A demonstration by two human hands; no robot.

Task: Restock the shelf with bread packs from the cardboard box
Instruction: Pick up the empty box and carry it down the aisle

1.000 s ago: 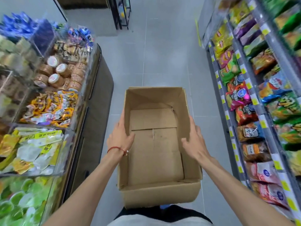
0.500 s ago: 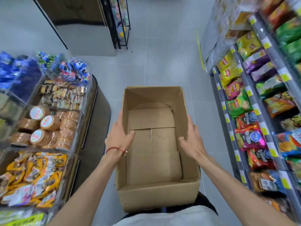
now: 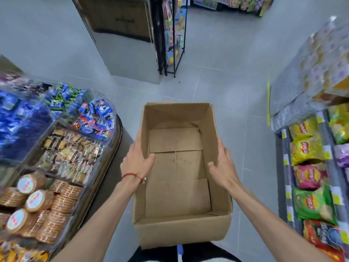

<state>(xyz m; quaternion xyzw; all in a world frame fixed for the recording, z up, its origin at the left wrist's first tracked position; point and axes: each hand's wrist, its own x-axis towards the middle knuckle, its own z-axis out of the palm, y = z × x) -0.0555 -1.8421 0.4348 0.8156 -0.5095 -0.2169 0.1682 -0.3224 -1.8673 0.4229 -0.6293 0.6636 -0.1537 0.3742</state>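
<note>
Grey tile floor [image 3: 222,87] of a shop aisle, chip shelf [image 3: 309,176] on my right, snack island [image 3: 62,148] with clear bins on my left. Cardboard box [image 3: 181,231] is held up in front of me, open top up, between the two fixtures and touching neither. Left hand [image 3: 137,161] clamps the left wall: thumb hooked over the rim to the inside, fingers down the outside (red string bracelet [image 3: 132,175] on that wrist). Right hand [image 3: 223,167] mirrors it on the right wall, thumb inside, fingers outside. Both are pinched on cardboard, nothing else held. Box interior shows only its bottom flaps, no bread packs in it. I can't spot bread packs or a bread shelf anywhere in view either; the right-side stock I can read is chips. My read: unloading from this box is done, and the step in hand is carrying the empty away or to a refill. Next move needs a clear line down the aisle, even grip on both walls so the light box doesn't twist, and a spot to set it down. Which spot, I can't tell from here.
</note>
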